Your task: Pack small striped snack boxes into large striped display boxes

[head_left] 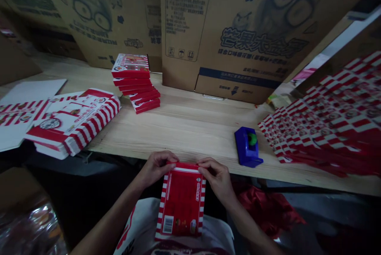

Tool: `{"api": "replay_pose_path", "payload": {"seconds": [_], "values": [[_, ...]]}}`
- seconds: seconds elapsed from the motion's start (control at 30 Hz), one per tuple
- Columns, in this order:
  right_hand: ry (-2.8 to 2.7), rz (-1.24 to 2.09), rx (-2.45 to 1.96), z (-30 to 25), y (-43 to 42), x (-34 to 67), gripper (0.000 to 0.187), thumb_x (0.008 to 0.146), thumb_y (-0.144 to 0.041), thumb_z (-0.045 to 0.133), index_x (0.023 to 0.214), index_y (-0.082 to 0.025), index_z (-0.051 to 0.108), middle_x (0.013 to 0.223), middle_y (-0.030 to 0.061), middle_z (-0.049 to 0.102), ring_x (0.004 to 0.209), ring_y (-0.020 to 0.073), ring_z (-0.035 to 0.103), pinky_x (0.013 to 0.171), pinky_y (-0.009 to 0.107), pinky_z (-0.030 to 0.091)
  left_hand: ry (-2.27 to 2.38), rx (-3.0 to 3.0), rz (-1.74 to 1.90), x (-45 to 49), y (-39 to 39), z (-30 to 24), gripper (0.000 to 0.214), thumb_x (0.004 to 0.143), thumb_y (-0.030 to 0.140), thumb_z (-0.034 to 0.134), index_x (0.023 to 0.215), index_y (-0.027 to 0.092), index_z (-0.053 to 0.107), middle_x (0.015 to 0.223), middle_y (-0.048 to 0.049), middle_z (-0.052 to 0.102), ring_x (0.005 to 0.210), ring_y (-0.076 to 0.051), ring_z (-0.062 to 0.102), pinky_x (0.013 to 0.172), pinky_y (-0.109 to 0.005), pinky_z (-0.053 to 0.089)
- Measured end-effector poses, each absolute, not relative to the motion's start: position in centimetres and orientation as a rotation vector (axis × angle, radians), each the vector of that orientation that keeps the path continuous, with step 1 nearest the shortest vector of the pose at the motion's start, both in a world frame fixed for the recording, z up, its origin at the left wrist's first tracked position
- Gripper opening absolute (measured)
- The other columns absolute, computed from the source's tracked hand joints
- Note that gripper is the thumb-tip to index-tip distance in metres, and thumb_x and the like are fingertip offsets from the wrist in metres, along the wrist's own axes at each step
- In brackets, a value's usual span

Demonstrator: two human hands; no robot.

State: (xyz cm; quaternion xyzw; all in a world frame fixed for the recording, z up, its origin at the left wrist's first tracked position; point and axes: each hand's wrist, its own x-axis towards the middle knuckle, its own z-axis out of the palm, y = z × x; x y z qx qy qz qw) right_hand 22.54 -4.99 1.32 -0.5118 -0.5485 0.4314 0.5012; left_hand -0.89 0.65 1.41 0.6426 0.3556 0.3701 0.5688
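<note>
Box (181, 203) is in front of the person, at the near edge of the bench (190, 128), printed panel up. Left hand (159, 167) pinches one top corner between thumb and fingers; right hand (218, 177) pinches the other. Risks, as I judge them: uneven thumb pressure could crease or skew the top edge; a slackened pinch could drop the box, lower-end support being unclear from here. Dispenser (245, 154) sits near the bench edge; a stray right hand could knock it off. Stack (132, 75) stands staggered; a bump could topple it.
</note>
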Motion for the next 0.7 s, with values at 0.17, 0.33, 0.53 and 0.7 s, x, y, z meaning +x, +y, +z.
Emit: {"api": "replay_pose_path", "payload": {"seconds": [0.17, 0.33, 0.53, 0.7], "values": [[-1.209, 0.858, -1.319, 1.3, -5.9, 24.9, 0.024, 0.081, -0.028, 0.068, 0.104, -0.023, 0.07, 0.11, 0.0078, 0.069, 0.098, 0.0204, 0.066, 0.082, 0.033, 0.053, 0.91, 1.634, 0.812, -1.7, 0.6, 1.2, 0.022, 0.085, 0.034, 0.064, 0.071, 0.017, 0.067, 0.082, -0.0075, 0.069, 0.079, -0.019, 0.063, 0.072, -0.027, 0.047], [-0.9, 0.064, -1.634, 1.7, -5.8, 34.5, 0.023, 0.079, -0.038, 0.066, 0.089, -0.018, 0.068, 0.1, 0.0087, 0.062, 0.086, 0.0194, 0.059, 0.066, 0.029, 0.048, 1.014, 1.426, 0.828, -1.3, 0.9, -0.8, 0.021, 0.078, 0.04, 0.071, 0.082, 0.019, 0.072, 0.089, -0.0068, 0.068, 0.083, -0.021, 0.063, 0.072, -0.027, 0.049], [-0.866, 0.275, -1.761, -0.4, -4.8, 39.5, 0.03, 0.068, -0.047, 0.069, 0.068, -0.017, 0.07, 0.069, 0.0029, 0.061, 0.063, 0.0162, 0.053, 0.058, 0.029, 0.043, 1.021, 1.225, 0.941, 0.7, 0.0, -0.9, 0.024, 0.069, 0.042, 0.077, 0.073, 0.018, 0.073, 0.085, -0.0056, 0.066, 0.083, -0.021, 0.063, 0.074, -0.028, 0.051], [-0.789, 0.291, -1.67, -1.6, -3.4, 38.7, 0.028, 0.064, -0.046, 0.07, 0.064, -0.018, 0.068, 0.065, 0.0015, 0.06, 0.063, 0.016, 0.052, 0.059, 0.028, 0.043, 1.118, 1.134, 0.967, 1.5, -1.0, -0.9, 0.029, 0.064, 0.043, 0.081, 0.071, 0.018, 0.068, 0.103, -0.0081, 0.068, 0.101, -0.028, 0.062, 0.081, -0.033, 0.053]]}}
